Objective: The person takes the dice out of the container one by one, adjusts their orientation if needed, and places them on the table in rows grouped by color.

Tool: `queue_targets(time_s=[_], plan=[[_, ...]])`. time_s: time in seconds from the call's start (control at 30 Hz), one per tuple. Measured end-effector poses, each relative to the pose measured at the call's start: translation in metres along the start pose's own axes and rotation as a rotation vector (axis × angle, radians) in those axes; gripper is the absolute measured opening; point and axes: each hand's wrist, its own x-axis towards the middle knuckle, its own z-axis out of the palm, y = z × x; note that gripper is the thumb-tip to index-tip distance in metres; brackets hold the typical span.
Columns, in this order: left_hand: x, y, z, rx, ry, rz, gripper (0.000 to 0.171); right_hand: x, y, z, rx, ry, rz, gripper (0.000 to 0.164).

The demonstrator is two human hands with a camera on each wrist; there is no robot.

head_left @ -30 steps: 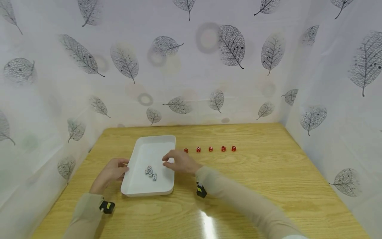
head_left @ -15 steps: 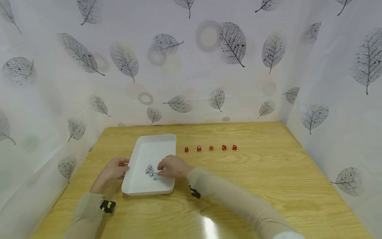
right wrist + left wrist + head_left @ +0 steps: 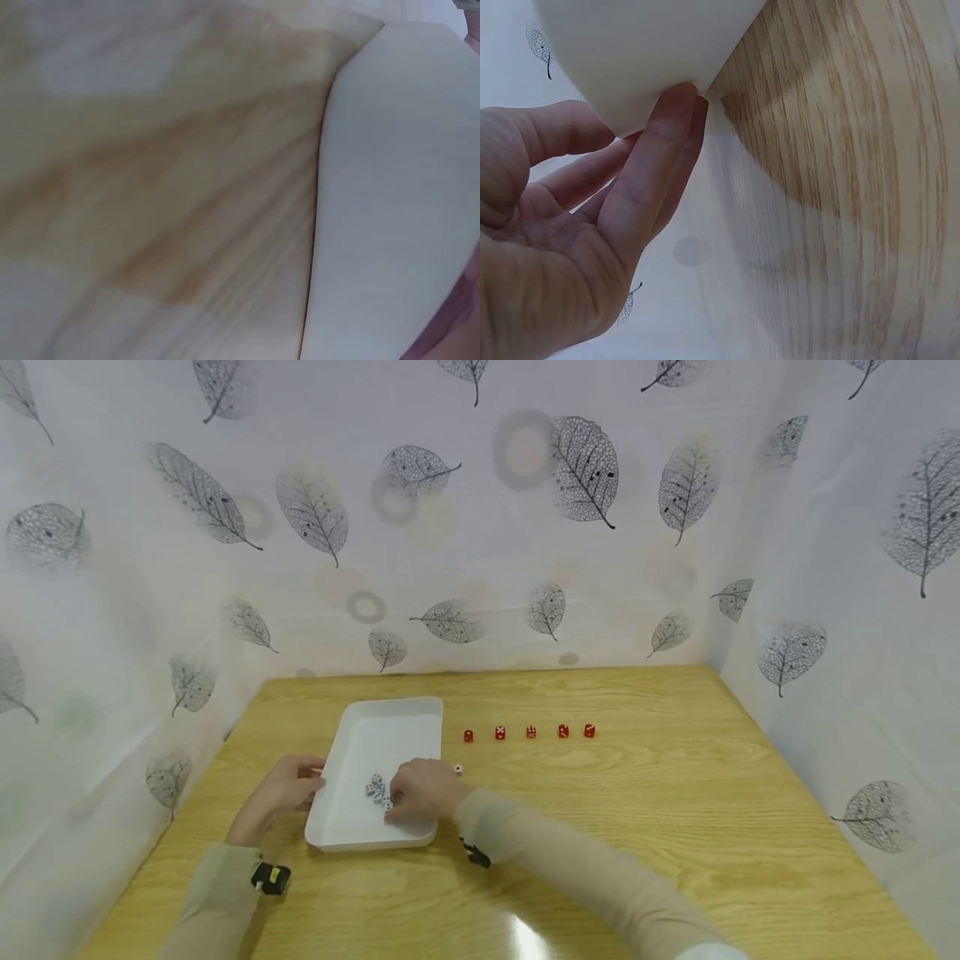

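Observation:
A shallow white tray (image 3: 345,822) stands at the left of the table, slightly turned. My left hand (image 3: 279,795) holds its left edge; in the left wrist view the thumb and fingers of that hand (image 3: 592,195) are on the rim. Inside the tray lies a small cluster of white dice (image 3: 374,787). My right hand (image 3: 423,789) reaches over the tray's right wall, thumb and forefinger on either side of a white die (image 3: 387,804). Whether they pinch it cannot be told. In the right wrist view the tray's outer wall (image 3: 390,187) hides most of that hand.
Several red dice (image 3: 531,732) stand in a spaced row on the table, right of the tray. One white die (image 3: 458,770) lies below the leftmost red one. The wooden table (image 3: 637,827) ends at a leaf-patterned curtain (image 3: 480,552) behind and at the sides.
My right hand has moved left and down, farther into the tray to the white dice. A white die on the table has come into view beside it. My left hand stays on the tray.

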Motion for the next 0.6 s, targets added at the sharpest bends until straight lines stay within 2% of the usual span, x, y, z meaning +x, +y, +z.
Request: queue_targets(time_s=[0.23,0.6], plan=[[-0.0003,-0.0026,0.001,-0.017,-0.004,0.006,0.043,0.0019,-0.0087,0.0049,-0.04,0.044,-0.001,0.027],[-0.0009,-0.0023,0.0011,-0.026,-0.009,0.026,0.043,0.0038,-0.0058,0.003,0.0,0.028,0.005,0.015]])
